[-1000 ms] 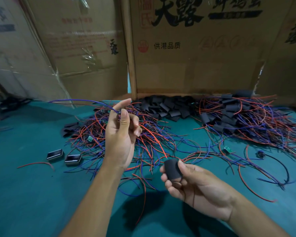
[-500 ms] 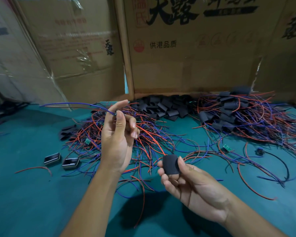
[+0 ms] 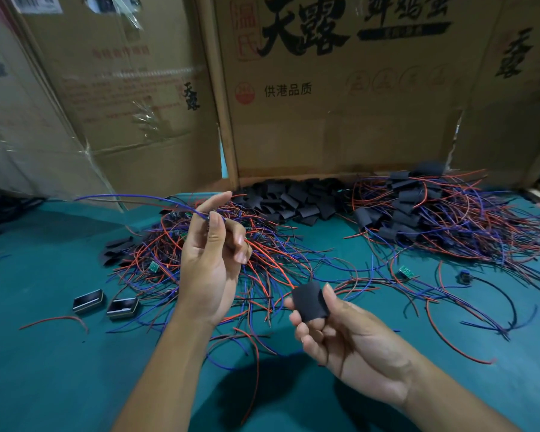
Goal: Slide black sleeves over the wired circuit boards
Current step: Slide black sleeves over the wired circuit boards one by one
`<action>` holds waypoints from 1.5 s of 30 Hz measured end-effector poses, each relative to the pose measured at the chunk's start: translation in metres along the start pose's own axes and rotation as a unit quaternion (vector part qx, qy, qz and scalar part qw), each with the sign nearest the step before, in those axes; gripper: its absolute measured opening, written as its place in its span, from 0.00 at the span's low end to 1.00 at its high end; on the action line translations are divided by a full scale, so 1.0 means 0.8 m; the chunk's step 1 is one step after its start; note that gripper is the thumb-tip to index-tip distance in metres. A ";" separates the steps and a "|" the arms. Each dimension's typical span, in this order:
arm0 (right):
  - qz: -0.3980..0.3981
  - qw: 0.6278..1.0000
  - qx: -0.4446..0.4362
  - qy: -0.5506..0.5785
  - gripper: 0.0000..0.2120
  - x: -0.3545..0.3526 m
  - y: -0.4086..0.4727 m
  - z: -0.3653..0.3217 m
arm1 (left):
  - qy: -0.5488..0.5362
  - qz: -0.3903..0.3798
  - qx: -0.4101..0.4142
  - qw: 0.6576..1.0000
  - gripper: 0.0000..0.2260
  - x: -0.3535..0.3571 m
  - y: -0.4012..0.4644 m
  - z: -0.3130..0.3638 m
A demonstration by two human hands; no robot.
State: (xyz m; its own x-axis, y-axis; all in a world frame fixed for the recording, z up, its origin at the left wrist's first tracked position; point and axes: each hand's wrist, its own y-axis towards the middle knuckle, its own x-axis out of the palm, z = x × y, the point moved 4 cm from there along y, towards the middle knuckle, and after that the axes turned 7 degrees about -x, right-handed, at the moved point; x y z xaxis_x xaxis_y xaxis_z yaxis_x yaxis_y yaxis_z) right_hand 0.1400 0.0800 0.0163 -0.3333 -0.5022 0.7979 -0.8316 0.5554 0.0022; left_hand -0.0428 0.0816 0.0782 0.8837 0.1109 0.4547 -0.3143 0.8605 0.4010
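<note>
My left hand (image 3: pixel 211 260) is raised above the table and pinches a wired circuit board between thumb and fingers; its blue wire (image 3: pixel 131 198) trails off to the left, and the board itself is hidden by my fingers. My right hand (image 3: pixel 353 341) holds a flat black sleeve (image 3: pixel 310 301) between thumb and fingers, lower and to the right, apart from the left hand. Under the left hand lies a tangle of red and blue wired boards (image 3: pixel 262 254). A heap of loose black sleeves (image 3: pixel 293 199) lies by the cardboard wall.
A pile of sleeved boards with wires (image 3: pixel 434 213) covers the right back of the green table (image 3: pixel 44 353). Two small black rectangular parts (image 3: pixel 105 304) lie at the left. Bare green boards (image 3: pixel 406 272) lie among loose wires. Cardboard boxes (image 3: pixel 340 104) wall off the back.
Both hands keep their grips and stay nearly where they were; the left hand with its wire has sunk slightly and the right hand has edged up towards it.
</note>
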 end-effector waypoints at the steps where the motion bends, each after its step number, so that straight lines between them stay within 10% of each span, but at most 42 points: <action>1: 0.001 1.000 0.001 -0.001 0.29 0.000 0.000 0.000 | 0.002 0.002 -0.004 1.000 0.12 0.001 -0.001 0.000; 15: -0.014 0.997 -0.013 -0.073 0.24 -0.005 0.000 -0.010 | 0.010 -0.074 -0.212 0.974 0.16 0.047 -0.031 -0.057; 45: 0.038 0.994 -0.063 -0.085 0.29 -0.013 0.001 -0.027 | 0.129 -0.099 -0.259 0.952 0.21 0.055 -0.041 -0.083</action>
State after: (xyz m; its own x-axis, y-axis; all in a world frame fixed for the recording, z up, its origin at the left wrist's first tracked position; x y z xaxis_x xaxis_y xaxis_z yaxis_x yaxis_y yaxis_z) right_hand 0.1525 0.0995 0.0213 -0.4729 -0.5541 0.6851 -0.7424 0.6694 0.0289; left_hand 0.0296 0.0914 0.0327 0.9845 -0.0175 0.1743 0.0209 0.9996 -0.0177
